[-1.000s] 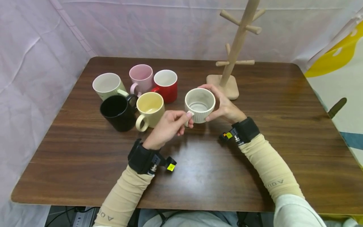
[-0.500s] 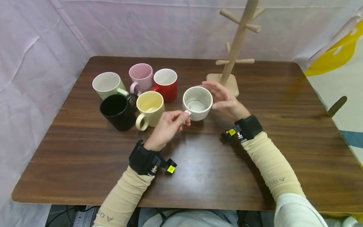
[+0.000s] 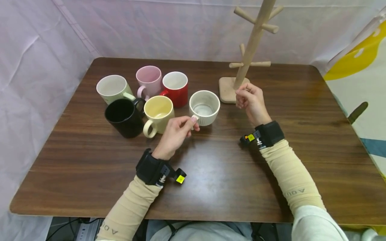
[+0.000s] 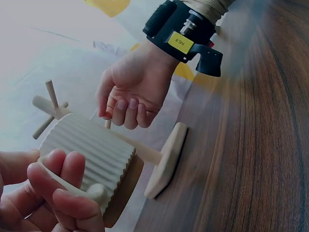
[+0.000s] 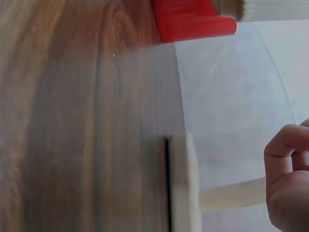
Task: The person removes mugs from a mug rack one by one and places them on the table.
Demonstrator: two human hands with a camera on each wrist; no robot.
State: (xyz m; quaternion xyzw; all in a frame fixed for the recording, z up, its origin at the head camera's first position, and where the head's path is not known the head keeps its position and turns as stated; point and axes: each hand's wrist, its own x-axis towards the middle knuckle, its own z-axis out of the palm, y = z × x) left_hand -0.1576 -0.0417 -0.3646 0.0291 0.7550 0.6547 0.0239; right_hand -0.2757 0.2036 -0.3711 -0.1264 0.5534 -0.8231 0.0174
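Note:
My left hand (image 3: 176, 132) pinches the handle of a white ribbed mug (image 3: 208, 119) and holds it upright, raised above the table. In the left wrist view, the ribbed side and bare brownish bottom of this mug (image 4: 91, 150) show, with the fingers round its handle. My right hand (image 3: 252, 103) is apart from the mug, off to its right, fingers loosely curled and holding nothing. From the head it overlaps the base of a wooden mug tree (image 3: 227, 91). The right wrist view catches only part of my right hand (image 5: 288, 181) at its edge.
Left of the held mug stand a yellow mug (image 3: 163, 122), a red mug (image 3: 178, 96), a pink mug (image 3: 154, 83), a black mug (image 3: 128, 125) and a pale green mug (image 3: 116, 97). The tree's bare pegs (image 3: 260, 64) stick out above the right hand.
My right hand has let go of the mug's side and moved right, its fingers curling in. My left hand, still pinching the handle, has shifted the mug slightly left.

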